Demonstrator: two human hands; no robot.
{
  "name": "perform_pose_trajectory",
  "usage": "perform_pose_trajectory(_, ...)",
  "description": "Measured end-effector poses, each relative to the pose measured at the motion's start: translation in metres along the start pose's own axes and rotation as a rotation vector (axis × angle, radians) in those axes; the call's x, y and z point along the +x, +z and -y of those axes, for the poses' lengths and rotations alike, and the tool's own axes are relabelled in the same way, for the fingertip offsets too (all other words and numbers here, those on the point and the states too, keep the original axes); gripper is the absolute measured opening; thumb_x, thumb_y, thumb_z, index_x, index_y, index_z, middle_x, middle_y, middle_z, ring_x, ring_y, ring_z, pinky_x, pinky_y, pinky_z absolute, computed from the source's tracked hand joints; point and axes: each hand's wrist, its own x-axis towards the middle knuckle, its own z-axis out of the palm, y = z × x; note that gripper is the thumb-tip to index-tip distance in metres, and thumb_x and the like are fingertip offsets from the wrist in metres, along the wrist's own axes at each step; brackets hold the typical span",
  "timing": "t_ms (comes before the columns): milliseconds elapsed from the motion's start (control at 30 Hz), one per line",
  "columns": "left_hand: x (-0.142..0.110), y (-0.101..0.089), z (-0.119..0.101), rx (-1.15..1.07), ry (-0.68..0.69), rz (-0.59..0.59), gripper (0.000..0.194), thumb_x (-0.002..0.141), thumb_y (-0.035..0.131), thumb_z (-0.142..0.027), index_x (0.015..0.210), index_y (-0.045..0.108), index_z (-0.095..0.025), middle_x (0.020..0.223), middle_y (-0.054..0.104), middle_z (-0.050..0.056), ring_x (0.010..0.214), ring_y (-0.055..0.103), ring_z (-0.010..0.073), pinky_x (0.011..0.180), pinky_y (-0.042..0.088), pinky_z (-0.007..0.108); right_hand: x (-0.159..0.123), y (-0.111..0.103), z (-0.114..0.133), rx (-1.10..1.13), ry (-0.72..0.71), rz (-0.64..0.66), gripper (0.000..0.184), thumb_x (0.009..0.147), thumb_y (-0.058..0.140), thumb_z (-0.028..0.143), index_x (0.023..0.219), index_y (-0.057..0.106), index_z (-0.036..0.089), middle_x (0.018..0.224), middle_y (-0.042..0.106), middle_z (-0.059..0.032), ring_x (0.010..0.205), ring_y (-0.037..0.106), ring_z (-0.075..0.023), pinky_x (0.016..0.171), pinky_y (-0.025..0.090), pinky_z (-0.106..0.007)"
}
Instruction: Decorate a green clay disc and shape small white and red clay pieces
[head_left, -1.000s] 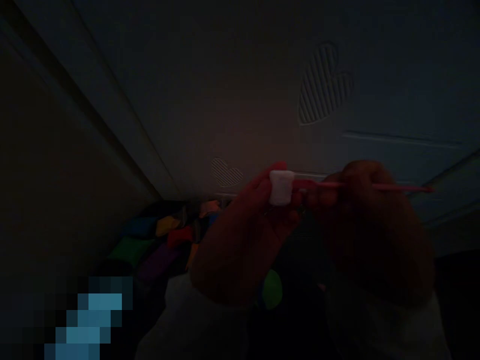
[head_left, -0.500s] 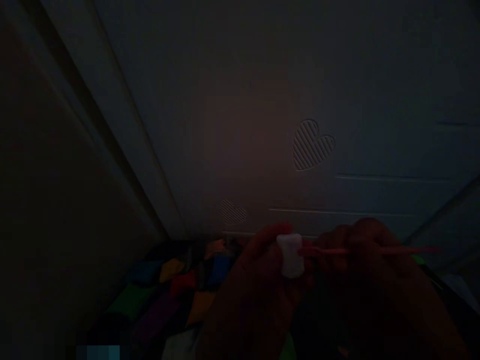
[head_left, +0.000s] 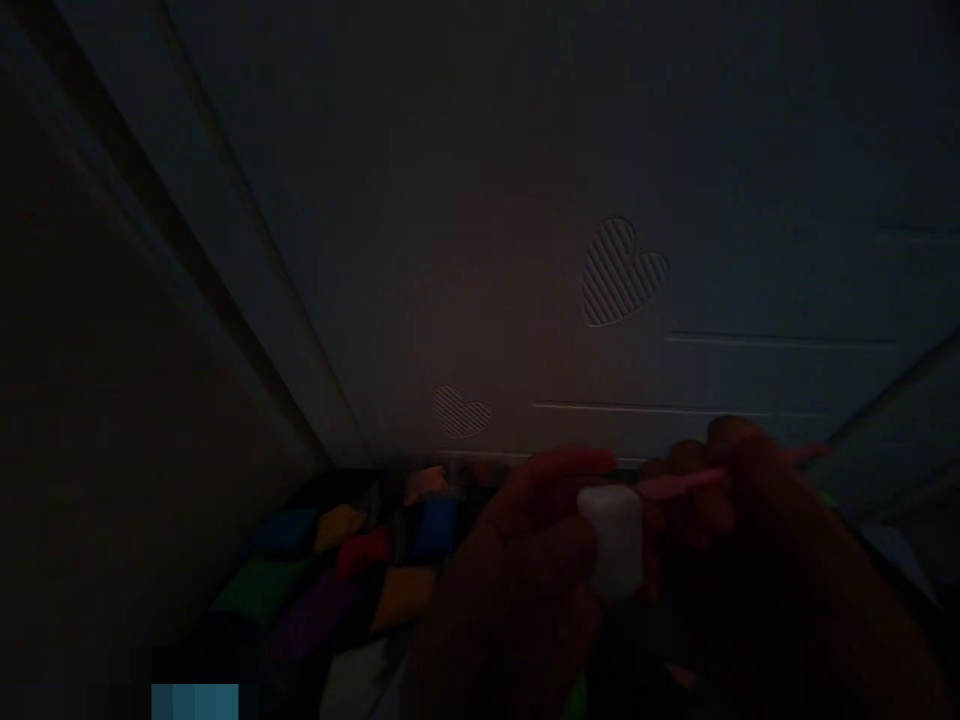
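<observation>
Holding a white block (head_left: 615,545) in the left hand (head_left: 529,545): matte, smooth-faced, roughly rectangular with rounded corners, taller than wide; too dark to confirm material. Right hand (head_left: 739,480) has a pink tool (head_left: 681,485) pinched in bent fingers, slim body, flatter end facing the block's upper right corner; can't confirm contact there. Tool's other end pokes out right of the knuckles, angled slightly up. Left thumb sits against the block's left side, one finger stretched above its top edge. Both forearms (head_left: 874,610) come up from below, hands close together, block between them. Behind: flat panel (head_left: 480,220) with a large striped heart (head_left: 622,275), a smaller heart (head_left: 460,412), straight raised lines (head_left: 780,341). Lower left: bunched coloured packets (head_left: 405,597), pillow-shaped.
</observation>
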Motion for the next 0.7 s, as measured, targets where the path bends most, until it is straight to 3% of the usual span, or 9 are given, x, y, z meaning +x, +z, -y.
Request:
perform_pose_trajectory(200, 0.0002, -0.0012, -0.0020, 0.099, -0.037, -0.062, 0.036, 0.079, 0.049, -0.004, 0.078, 0.074, -0.029, 0.085, 0.071, -0.002, 0.076, 0.063, 0.0153, 0.066, 0.049, 0.021, 0.0023, -0.0030, 0.0087, -0.075, 0.068, 0.065, 0.020, 0.085, 0.057, 0.039, 0.069, 0.055, 0.027, 0.061, 0.058, 0.0027, 0.054, 0.055, -0.0123, 0.053, 0.049, -0.028)
perform_pose_trajectory(433, -0.0006, -0.0013, 0.0007, 0.050, -0.012, -0.056, 0.022, 0.077, 0.056, -0.012, 0.082, 0.074, -0.024, 0.087, 0.071, 0.002, 0.083, 0.064, 0.0189, 0.075, 0.051, 0.026, -0.0012, -0.0003, 0.0066, -0.058, 0.028, 0.055, 0.015, 0.085, 0.058, 0.034, 0.071, 0.056, 0.027, 0.064, 0.062, 0.0026, 0.058, 0.057, -0.0132, 0.054, 0.050, -0.027)
perform_pose_trajectory(567, 0.0029, 0.0018, -0.0015, 0.028, -0.026, -0.049, 0.027, 0.080, 0.051, -0.009, 0.077, 0.074, -0.024, 0.083, 0.071, 0.001, 0.083, 0.064, 0.0166, 0.079, 0.051, 0.024, 0.0002, 0.0014, 0.0055, -0.013, -0.031, 0.011, 0.015, 0.082, 0.061, 0.031, 0.069, 0.056, 0.026, 0.062, 0.063, 0.0033, 0.057, 0.058, -0.0122, 0.057, 0.052, -0.027)
perform_pose_trajectory(700, 0.0029, 0.0062, -0.0036, 0.001, -0.045, -0.068, 0.026, 0.080, 0.052, -0.008, 0.075, 0.074, -0.022, 0.081, 0.072, 0.001, 0.082, 0.065, 0.0169, 0.079, 0.051, 0.024, 0.0012, 0.0037, 0.0058, -0.015, 0.016, 0.024, 0.018, 0.084, 0.058, 0.034, 0.069, 0.055, 0.025, 0.063, 0.062, 0.0027, 0.058, 0.059, -0.0118, 0.061, 0.053, -0.027)
